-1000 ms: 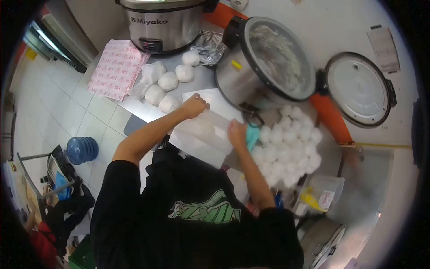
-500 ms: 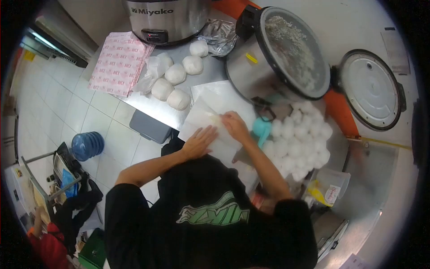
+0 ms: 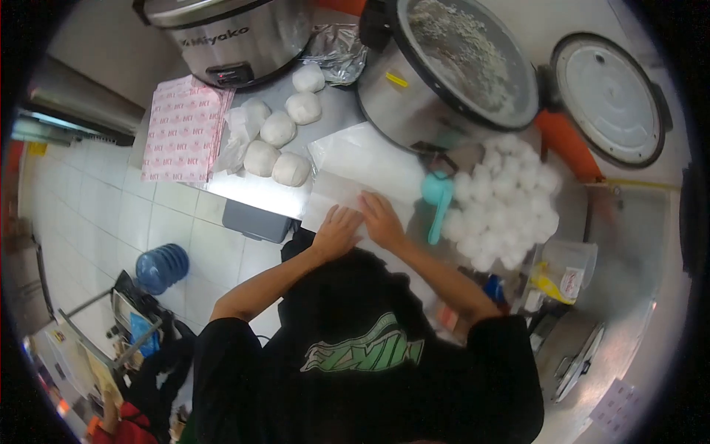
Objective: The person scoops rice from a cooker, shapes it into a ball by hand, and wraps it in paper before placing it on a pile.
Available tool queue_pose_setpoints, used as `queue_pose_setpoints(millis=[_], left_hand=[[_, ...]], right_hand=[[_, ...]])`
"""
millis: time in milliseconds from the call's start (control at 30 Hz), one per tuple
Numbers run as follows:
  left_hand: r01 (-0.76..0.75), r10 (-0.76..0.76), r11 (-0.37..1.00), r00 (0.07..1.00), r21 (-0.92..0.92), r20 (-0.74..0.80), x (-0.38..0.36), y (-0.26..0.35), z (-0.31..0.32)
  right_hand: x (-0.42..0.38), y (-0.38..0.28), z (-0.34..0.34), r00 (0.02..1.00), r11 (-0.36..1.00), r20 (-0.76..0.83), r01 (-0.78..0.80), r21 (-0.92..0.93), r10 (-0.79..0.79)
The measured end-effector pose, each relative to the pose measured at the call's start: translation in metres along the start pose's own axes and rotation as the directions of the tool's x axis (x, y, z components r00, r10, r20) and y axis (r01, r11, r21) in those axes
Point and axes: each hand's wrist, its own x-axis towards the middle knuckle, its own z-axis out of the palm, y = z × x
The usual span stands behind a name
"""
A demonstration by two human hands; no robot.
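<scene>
Thin white paper lies on the metal worktop in front of me. My left hand is on its near edge with the fingers bent and close together. Beside it, my right hand pinches the same edge, its fingertips pointing away from me. Anything under the fingers is hidden. Several white wrapped rounds sit beyond the paper to the left. To the right are a turquoise scoop and a large heap of white balls.
Patterned pink paper lies at the left edge, near a Miyako cooker and crumpled foil. An open cooker holds rice. A blue water bottle is on the floor. Another person is at lower left.
My hands have come closer together at the paper's near edge. My left hand was flatter before, with its fingers spread on the sheet. The whole view has shifted and turned slightly.
</scene>
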Motion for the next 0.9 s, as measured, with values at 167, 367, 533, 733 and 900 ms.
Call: queue_pose_setpoints(millis=[167, 367, 533, 733, 900], left_hand=[[-0.124, 0.127, 0.992, 0.977, 0.028, -0.169, 0.011, -0.037, -0.012], [-0.448, 0.450, 0.871, 0.892, 0.201, 0.040, 0.055, -0.079, -0.035], [-0.446, 0.444, 0.894, 0.894, 0.035, 0.058, 0.050, -0.108, -0.016], [-0.328, 0.329, 0.944, 0.944, -0.033, 0.019, 0.035, -0.083, -0.027], [-0.350, 0.351, 0.936, 0.936, -0.039, 0.037, 0.031, -0.088, -0.019]], right_hand=[[-0.012, 0.008, -0.001, 0.996, 0.988, 0.094, 0.014, -0.152, 0.001], [-0.027, 0.015, 0.010, 0.997, 0.988, 0.074, -0.016, -0.152, 0.028], [-0.060, 0.031, 0.015, 0.992, 0.987, 0.005, -0.124, -0.102, 0.126], [-0.070, 0.009, 0.016, 0.945, 0.949, -0.105, -0.315, -0.025, 0.311], [-0.079, 0.008, 0.026, 0.956, 0.942, -0.094, -0.290, -0.168, 0.278]])
